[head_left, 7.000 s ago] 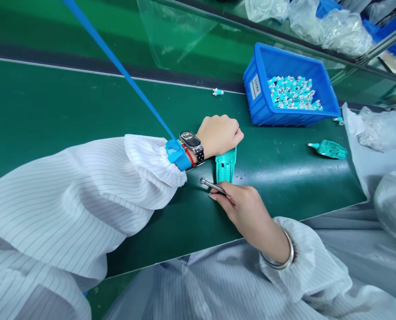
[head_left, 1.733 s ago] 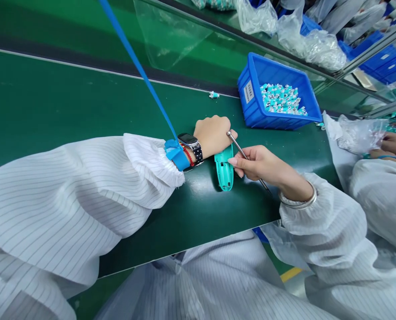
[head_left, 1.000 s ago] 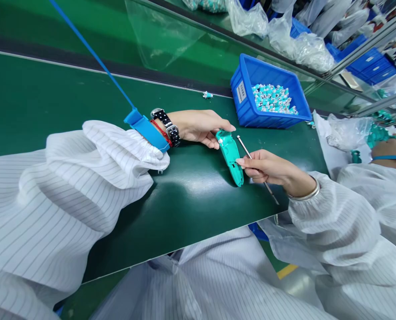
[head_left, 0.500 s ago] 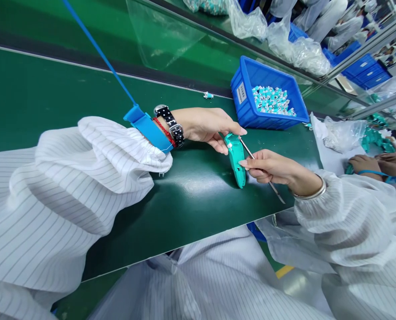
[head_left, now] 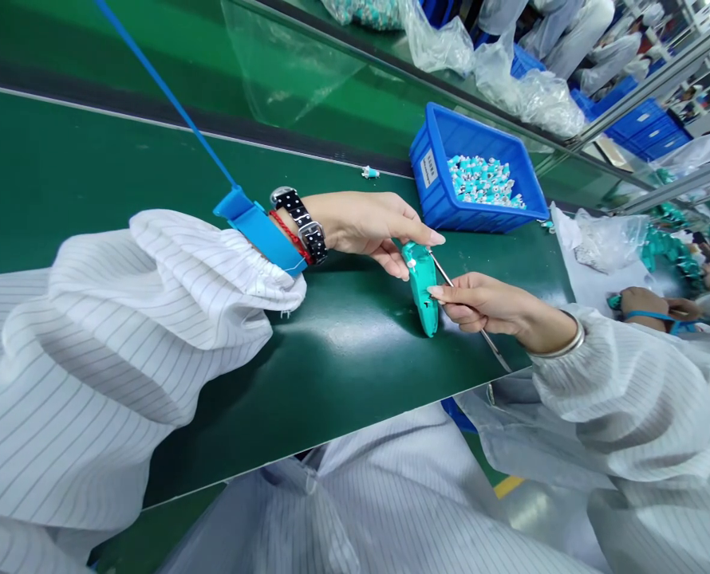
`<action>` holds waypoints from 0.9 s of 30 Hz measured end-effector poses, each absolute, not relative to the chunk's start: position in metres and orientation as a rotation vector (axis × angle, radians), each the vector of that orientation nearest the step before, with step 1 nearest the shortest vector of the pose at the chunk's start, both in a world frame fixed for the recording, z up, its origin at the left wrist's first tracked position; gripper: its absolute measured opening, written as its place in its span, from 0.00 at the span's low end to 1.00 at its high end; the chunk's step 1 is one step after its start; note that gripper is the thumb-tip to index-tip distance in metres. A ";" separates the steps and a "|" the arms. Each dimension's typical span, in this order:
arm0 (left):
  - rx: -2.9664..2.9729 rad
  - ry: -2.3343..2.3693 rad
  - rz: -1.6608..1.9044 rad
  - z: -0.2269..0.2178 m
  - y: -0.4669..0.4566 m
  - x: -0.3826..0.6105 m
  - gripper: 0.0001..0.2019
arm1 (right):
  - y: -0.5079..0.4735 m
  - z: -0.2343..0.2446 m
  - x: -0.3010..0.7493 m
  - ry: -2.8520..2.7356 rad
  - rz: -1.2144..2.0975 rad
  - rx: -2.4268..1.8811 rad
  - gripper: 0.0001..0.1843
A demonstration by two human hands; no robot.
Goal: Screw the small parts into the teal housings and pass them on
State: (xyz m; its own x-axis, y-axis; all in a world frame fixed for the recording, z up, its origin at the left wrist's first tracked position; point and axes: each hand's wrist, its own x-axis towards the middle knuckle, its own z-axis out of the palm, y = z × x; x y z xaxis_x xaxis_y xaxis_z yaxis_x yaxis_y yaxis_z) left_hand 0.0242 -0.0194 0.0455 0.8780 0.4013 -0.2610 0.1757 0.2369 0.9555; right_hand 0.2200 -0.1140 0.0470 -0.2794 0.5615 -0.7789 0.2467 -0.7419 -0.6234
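Note:
Over the green bench, my left hand (head_left: 376, 227) has thumb and fingers closed on the upper end of a teal plastic casing (head_left: 424, 295). The casing is elongated, tilted, with small white parts near its top. My right hand (head_left: 478, 303) grips a thin metal rod-like tool (head_left: 495, 351); its exact kind is unclear. One end of the tool reaches the top of the casing by my left fingertips, and the other points down toward the bench edge. My right thumb and index finger meet the casing's right side. Where the tool tip touches is partly hidden.
A blue bin (head_left: 444, 203) behind my hands holds many small teal-and-white parts. One loose part (head_left: 370, 172) lies left of it. Farther right are a clear plastic bag (head_left: 609, 239) and a co-worker's hands (head_left: 645, 305). A blue cord (head_left: 163, 88) runs from my left wrist strap.
The whole view has shifted slightly. Both hands keep their hold on the casing and the tool, with hardly any movement between them.

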 end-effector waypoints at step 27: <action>1.319 0.472 0.115 0.041 -0.026 0.029 0.11 | -0.113 0.064 0.215 -1.434 1.882 -2.026 0.25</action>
State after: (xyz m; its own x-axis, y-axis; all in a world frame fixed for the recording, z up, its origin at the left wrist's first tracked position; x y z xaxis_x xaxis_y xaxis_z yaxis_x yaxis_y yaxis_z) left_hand 0.0286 -0.0256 0.0414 0.9002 0.3442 -0.2668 0.1822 0.2588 0.9486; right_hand 0.2149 -0.1129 0.0642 -0.1539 0.6145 -0.7737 0.5829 -0.5758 -0.5733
